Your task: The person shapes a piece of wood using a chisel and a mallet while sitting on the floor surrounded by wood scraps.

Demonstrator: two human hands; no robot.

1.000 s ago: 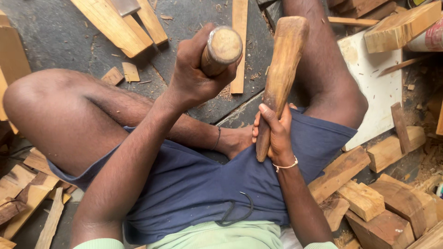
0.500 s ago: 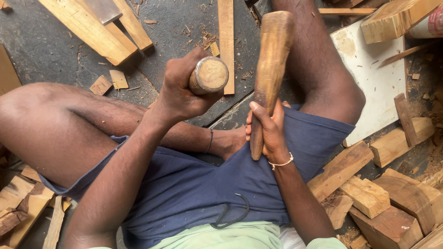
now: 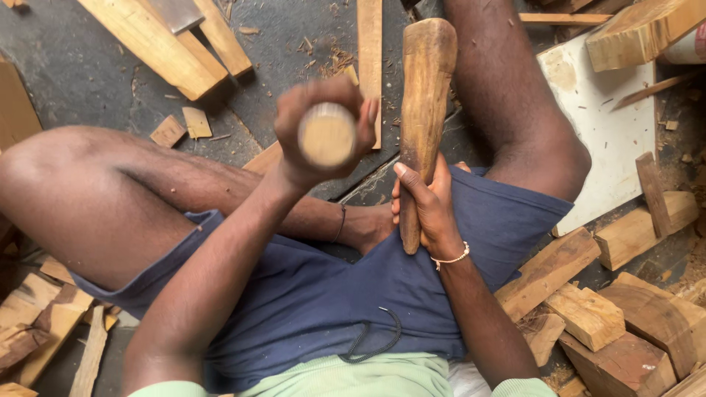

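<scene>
My left hand is wrapped around a round wooden handle, whose pale end faces the camera; the hand is raised and blurred. My right hand grips the lower part of a long brown carved wooden piece, which stands nearly upright between my legs, its rounded top toward the floor ahead. The two hands are close, the left one to the left of the wooden piece. What the handle carries at its far end is hidden behind my hand.
I sit on a dark floor with legs spread. Pale planks lie ahead at left, a narrow strip in the middle. A white board and several wood blocks crowd the right; scraps lie at left.
My left hand with the handle has moved to the right and lower, nearer the carved piece, and is now blurred. The carved piece stands more upright in my right hand.
</scene>
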